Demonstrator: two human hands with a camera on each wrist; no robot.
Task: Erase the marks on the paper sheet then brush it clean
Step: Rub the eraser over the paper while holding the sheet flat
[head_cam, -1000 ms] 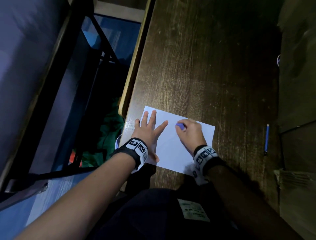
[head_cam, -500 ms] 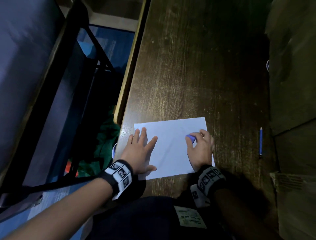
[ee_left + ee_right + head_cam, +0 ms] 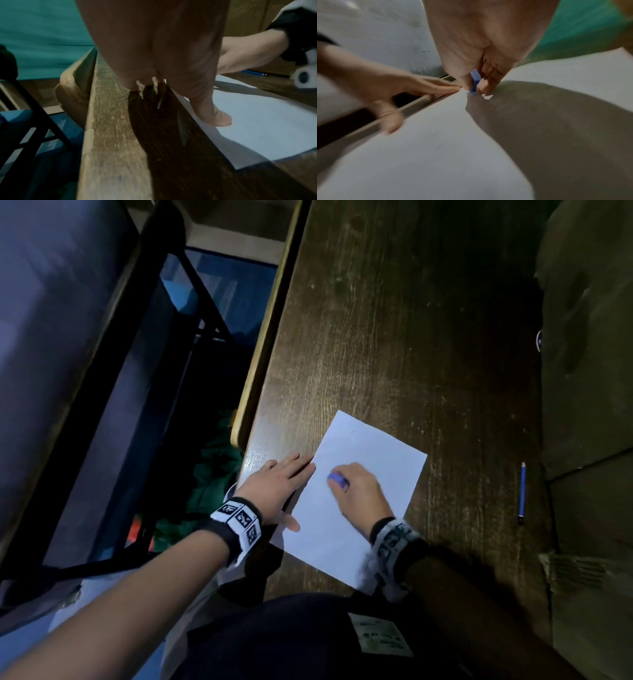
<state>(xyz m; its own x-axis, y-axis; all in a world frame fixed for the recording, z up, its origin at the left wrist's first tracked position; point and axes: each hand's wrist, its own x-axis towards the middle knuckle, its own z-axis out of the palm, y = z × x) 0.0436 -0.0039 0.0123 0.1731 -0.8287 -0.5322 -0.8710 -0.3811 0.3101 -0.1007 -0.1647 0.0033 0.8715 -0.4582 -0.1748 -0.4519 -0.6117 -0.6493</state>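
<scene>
A white paper sheet lies tilted on the dark wooden desk, near its front left corner. My right hand pinches a small blue eraser between thumb and fingers and presses its end onto the sheet; the eraser stands nearly upright there. My left hand lies flat with straight fingers along the sheet's left edge, its thumb resting on the paper. Faint marks on the sheet are hard to make out.
A blue pencil lies on the desk to the right of the sheet. The desk's left edge drops off beside my left hand, with a black chair frame and green cloth below. An olive surface borders the right side.
The sheet has turned on the desk and now sits more to the right. My right hand with the eraser moved back left across it. My left hand's fingers closed together at the left edge.
</scene>
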